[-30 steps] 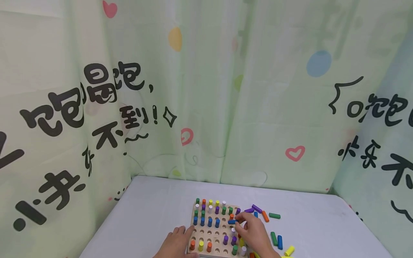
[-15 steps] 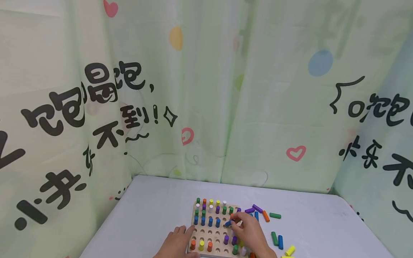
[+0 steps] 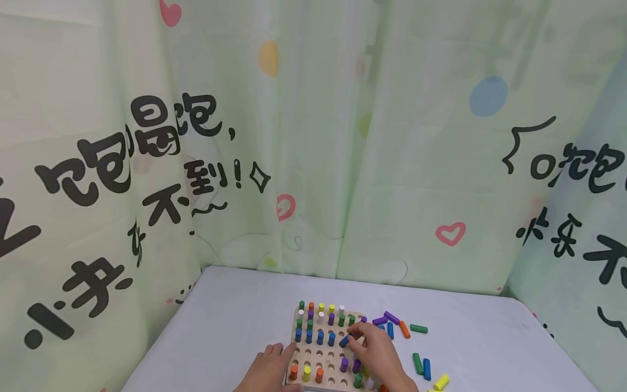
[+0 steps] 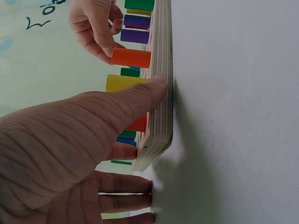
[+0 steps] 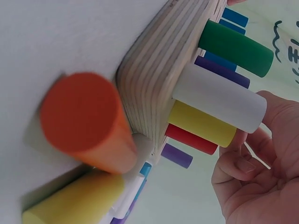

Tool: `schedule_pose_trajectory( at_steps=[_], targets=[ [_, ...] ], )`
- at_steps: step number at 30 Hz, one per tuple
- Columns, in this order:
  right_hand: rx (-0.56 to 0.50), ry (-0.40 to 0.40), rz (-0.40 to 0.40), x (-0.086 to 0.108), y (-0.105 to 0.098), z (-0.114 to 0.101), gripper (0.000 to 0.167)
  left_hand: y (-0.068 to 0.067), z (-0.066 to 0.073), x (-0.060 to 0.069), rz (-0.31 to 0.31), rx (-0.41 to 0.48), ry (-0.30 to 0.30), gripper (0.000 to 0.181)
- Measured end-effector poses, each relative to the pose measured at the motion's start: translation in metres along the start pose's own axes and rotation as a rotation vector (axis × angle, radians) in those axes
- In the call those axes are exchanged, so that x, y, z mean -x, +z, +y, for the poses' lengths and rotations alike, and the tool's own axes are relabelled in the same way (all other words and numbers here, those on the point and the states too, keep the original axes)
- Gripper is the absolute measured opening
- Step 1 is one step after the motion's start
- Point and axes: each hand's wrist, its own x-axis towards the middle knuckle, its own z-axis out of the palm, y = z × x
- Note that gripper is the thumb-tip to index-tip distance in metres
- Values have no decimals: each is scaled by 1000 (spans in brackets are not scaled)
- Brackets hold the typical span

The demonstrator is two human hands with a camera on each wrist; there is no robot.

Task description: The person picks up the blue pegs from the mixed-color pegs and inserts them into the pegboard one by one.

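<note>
A wooden pegboard (image 3: 313, 359) lies on the table, with coloured pegs standing in many of its holes. My right hand (image 3: 378, 355) pinches a blue peg (image 3: 344, 341), tilted, between thumb and fingertips over the board. To its left stands a row of upright blue pegs (image 3: 309, 337). My left hand (image 3: 266, 369) rests at the board's near left corner. In the left wrist view its thumb lies straight against the board's front edge, beside a yellow peg (image 4: 122, 83), and the other fingers extend past the corner. The right wrist view hides the pinched peg behind a white peg (image 5: 222, 95).
Loose pegs lie right of the board: purple (image 3: 391, 317), orange (image 3: 404, 329), green (image 3: 417, 363), blue (image 3: 427, 369) and yellow (image 3: 441, 382). An orange peg (image 5: 81, 114) stands close to the board's corner in the right wrist view. A printed curtain (image 3: 313, 136) surrounds the white table (image 3: 235, 305).
My right hand has moved slightly left and turned the blue peg from lying level to tilted, nearer the blue row. The left hand stays at the corner.
</note>
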Motion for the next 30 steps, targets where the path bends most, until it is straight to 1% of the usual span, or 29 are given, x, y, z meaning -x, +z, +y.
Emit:
schedule_pose_trajectory(
  at_steps=[8, 14, 19, 25, 30],
  targets=[
    [32, -6, 4, -1, 3, -4, 16, 0, 0, 1, 13, -21, 8, 78],
    [22, 13, 5, -1, 5, -5, 16, 0, 0, 0, 12, -21, 6, 78],
    [17, 26, 23, 0, 3, -3, 15, 0, -1, 1, 12, -9, -1, 78],
    [-6, 28, 93, 4, -1, 3, 17, -1, 0, 0, 6, -4, -9, 77],
    [7, 46, 152, 7, -4, 11, 14, 0, 0, 2, 3, -10, -6, 79]
  ],
)
